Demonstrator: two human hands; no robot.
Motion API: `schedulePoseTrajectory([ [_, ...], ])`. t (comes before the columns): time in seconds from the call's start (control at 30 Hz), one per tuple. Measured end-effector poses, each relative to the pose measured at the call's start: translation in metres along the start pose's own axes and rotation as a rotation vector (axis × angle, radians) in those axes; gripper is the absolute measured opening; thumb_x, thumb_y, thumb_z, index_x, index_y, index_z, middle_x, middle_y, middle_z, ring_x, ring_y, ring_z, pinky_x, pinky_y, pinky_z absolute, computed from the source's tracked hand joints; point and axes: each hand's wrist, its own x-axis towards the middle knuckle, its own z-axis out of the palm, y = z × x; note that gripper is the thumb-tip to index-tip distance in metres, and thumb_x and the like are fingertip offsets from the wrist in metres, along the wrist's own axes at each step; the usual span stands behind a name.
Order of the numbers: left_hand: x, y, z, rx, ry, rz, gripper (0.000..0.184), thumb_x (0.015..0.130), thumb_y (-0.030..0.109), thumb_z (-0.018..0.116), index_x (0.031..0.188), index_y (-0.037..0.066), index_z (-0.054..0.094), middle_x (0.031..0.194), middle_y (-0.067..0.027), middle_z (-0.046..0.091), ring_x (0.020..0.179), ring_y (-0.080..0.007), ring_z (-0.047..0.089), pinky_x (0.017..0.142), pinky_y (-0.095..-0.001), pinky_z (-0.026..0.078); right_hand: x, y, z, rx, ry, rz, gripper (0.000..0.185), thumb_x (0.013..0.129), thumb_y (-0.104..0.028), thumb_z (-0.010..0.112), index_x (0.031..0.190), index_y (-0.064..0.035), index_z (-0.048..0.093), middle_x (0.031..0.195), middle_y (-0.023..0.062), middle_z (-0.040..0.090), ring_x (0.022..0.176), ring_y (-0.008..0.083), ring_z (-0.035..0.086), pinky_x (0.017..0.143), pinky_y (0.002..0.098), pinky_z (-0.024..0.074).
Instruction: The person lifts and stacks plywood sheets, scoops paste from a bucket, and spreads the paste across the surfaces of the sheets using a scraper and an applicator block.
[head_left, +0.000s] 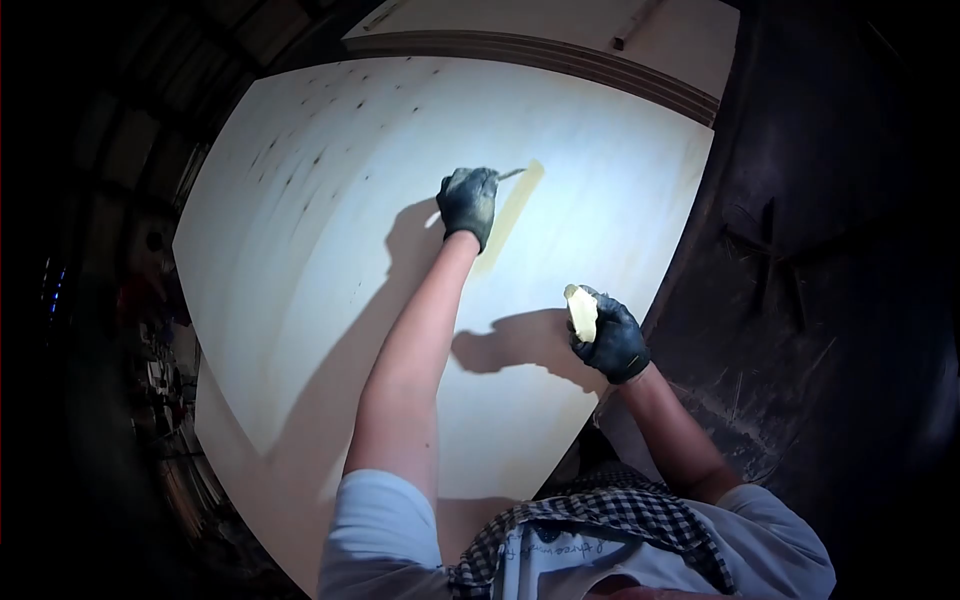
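My left hand (467, 205), in a dark, smudged glove, is closed around a thin-bladed scraper (512, 173). The blade's tip reaches the top of a yellowish strip of filler (510, 220) spread on a large pale plywood sheet (330, 260). Most of the tool is hidden inside the fist. Nearer my body, at the right edge of the sheet, my right hand (615, 343) in a dark glove grips a pale yellow lump of filler (582, 312). Whether something flat backs the lump, I cannot tell.
Dark knots or holes (317, 159) mark the sheet's far left. Beyond its far edge lies a stack of more sheets (560, 60), with a stick (635, 25) on top. Dark floor (790, 330) runs along the right; blurred clutter (165, 390) stands at the left.
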Motion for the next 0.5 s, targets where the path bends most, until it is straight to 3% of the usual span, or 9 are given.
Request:
schedulePoseTrajectory([
  [0.1, 0.058, 0.019, 0.041, 0.068, -0.172, -0.183, 0.019, 0.080, 0.027, 0.056, 0.089, 0.015, 0.067, 0.094, -0.0098, 0.062, 0.088, -0.0308, 0.057, 0.078, -0.0404, 0.047, 0.003, 0.001, -0.003, 0.015, 0.055, -0.002, 0.034, 0.089, -0.021, 0.046, 0.120, -0.0062, 0.052, 0.117, 0.0080, 0.058, 0.104, 0.0198, 0.057, 0.084, 0.0344, 0.0496],
  [0.17, 0.059, -0.001, 0.084, 0.014, -0.238, -0.166, 0.020, 0.082, 0.027, 0.054, 0.090, 0.014, 0.067, 0.095, -0.0104, 0.062, 0.088, -0.0303, 0.057, 0.079, -0.0400, 0.046, 0.001, 0.000, 0.001, -0.017, 0.041, -0.015, 0.034, 0.090, -0.020, 0.046, 0.120, -0.0050, 0.052, 0.116, 0.0081, 0.058, 0.104, 0.0205, 0.057, 0.086, 0.0343, 0.0483],
  [0.2, 0.042, -0.003, 0.071, 0.004, -0.282, -0.039, 0.020, 0.083, 0.026, 0.054, 0.090, 0.013, 0.067, 0.094, -0.0102, 0.062, 0.088, -0.0300, 0.057, 0.079, -0.0395, 0.046, 0.000, 0.000, 0.004, -0.027, 0.034, -0.015, 0.035, 0.090, -0.020, 0.046, 0.120, -0.0051, 0.052, 0.116, 0.0080, 0.058, 0.103, 0.0206, 0.057, 0.086, 0.0341, 0.0482],
  [0.27, -0.007, -0.003, 0.012, -0.008, -0.360, 0.222, 0.019, 0.084, 0.025, 0.053, 0.089, 0.012, 0.066, 0.094, -0.0097, 0.063, 0.087, -0.0295, 0.057, 0.079, -0.0386, 0.046, 0.000, -0.003, 0.006, -0.028, 0.019, -0.008, 0.035, 0.090, -0.020, 0.045, 0.121, -0.0056, 0.052, 0.116, 0.0075, 0.058, 0.103, 0.0203, 0.057, 0.085, 0.0334, 0.0483],
  [0.3, -0.047, -0.008, -0.018, -0.085, -0.224, 0.360, 0.014, 0.084, 0.019, 0.054, 0.077, 0.012, 0.064, 0.076, -0.0081, 0.061, 0.078, -0.0279, 0.058, 0.074, -0.0383, 0.045, 0.001, -0.004, 0.006, -0.023, 0.015, -0.004, 0.035, 0.090, -0.020, 0.045, 0.121, -0.0058, 0.052, 0.116, 0.0072, 0.058, 0.103, 0.0201, 0.057, 0.084, 0.0330, 0.0483],
  [0.37, -0.143, -0.017, -0.091, -0.188, -0.307, 0.231, 0.008, 0.080, 0.011, 0.059, 0.072, 0.011, 0.061, 0.072, -0.0086, 0.059, 0.072, -0.0288, 0.055, 0.069, -0.0392, 0.043, 0.000, -0.003, 0.009, -0.022, -0.034, 0.014, 0.034, 0.090, -0.020, 0.045, 0.121, -0.0060, 0.052, 0.117, 0.0066, 0.058, 0.103, 0.0198, 0.057, 0.084, 0.0330, 0.0484],
  [0.43, -0.256, -0.012, -0.174, -0.201, -0.403, 0.115, 0.004, 0.077, 0.007, 0.062, 0.073, 0.009, 0.062, 0.071, -0.0090, 0.059, 0.073, -0.0289, 0.056, 0.067, -0.0389, 0.044, 0.000, -0.003, 0.008, -0.050, 0.068, -0.013, 0.034, 0.090, -0.020, 0.047, 0.120, -0.0057, 0.053, 0.115, 0.0066, 0.059, 0.103, 0.0195, 0.057, 0.086, 0.0333, 0.0481],
  [0.47, -0.329, -0.014, -0.206, -0.451, -0.538, -0.299, 0.007, 0.077, -0.001, 0.060, 0.078, 0.004, 0.064, 0.079, -0.0100, 0.061, 0.075, -0.0275, 0.057, 0.069, -0.0367, 0.046, 0.001, -0.001, 0.010, -0.084, 0.078, -0.033, 0.035, 0.089, -0.019, 0.048, 0.121, -0.0048, 0.052, 0.114, 0.0074, 0.060, 0.104, 0.0200, 0.057, 0.087, 0.0325, 0.0475],
  [0.5, -0.359, 0.023, -0.265, -0.174, -0.472, -0.082, 0.010, 0.078, 0.000, 0.059, 0.085, 0.004, 0.065, 0.084, -0.0097, 0.061, 0.081, -0.0278, 0.057, 0.073, -0.0363, 0.046, 0.000, -0.001, 0.011, -0.139, 0.058, -0.030, 0.037, 0.090, -0.019, 0.048, 0.123, -0.0036, 0.050, 0.117, 0.0082, 0.058, 0.105, 0.0202, 0.056, 0.089, 0.0324, 0.0457],
])
